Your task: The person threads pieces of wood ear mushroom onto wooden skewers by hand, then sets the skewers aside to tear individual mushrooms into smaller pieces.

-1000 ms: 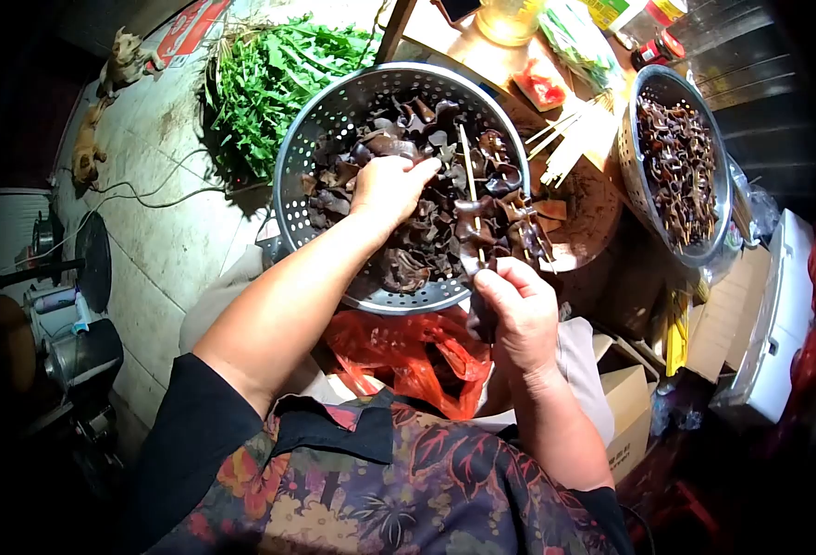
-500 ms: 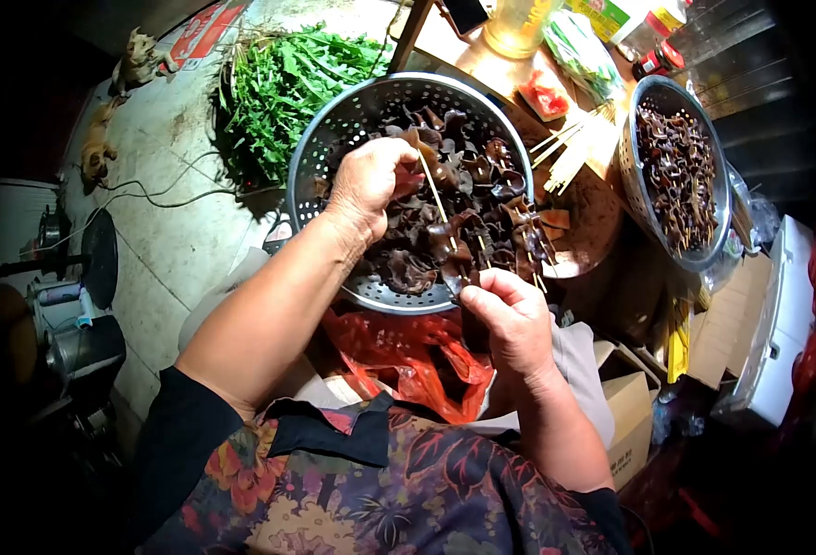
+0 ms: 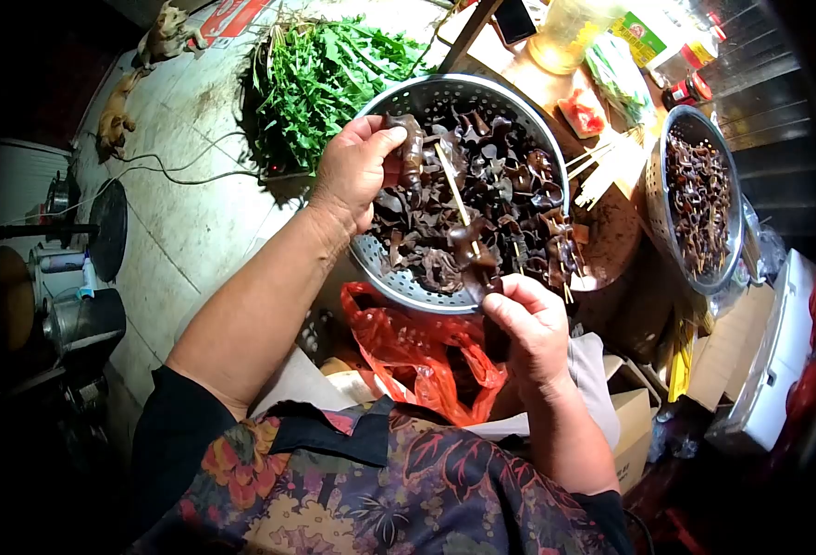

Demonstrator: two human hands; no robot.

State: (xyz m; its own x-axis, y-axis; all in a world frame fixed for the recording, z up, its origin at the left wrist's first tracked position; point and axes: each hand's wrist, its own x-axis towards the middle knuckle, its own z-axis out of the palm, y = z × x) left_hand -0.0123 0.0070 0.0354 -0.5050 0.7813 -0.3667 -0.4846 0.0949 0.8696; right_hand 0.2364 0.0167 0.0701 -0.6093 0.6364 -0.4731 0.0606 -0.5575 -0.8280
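We see left hand point(image 3: 352, 171) pinching a wood ear piece point(image 3: 411, 148) above the colander point(image 3: 380, 268), right hand point(image 3: 533, 324) pinching a half-loaded skewer point(image 3: 454, 192). Tip looks, maybe, near the left hand; a slip could prick it or tear the fungus.

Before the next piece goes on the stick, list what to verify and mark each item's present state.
1. Skewer gripped at its lower end by the right hand: ok.
2. Mushroom piece pinched in the left hand: ok.
3. Upper part of the skewer bare, with room above the threaded pieces: ok.
4. Mushroom piece lined up on the skewer's point: not ok, it hangs beside the point.
5. Skewer and mushroom piece held over the colander: ok.
6. Left fingertips out of the point's path: cannot tell.
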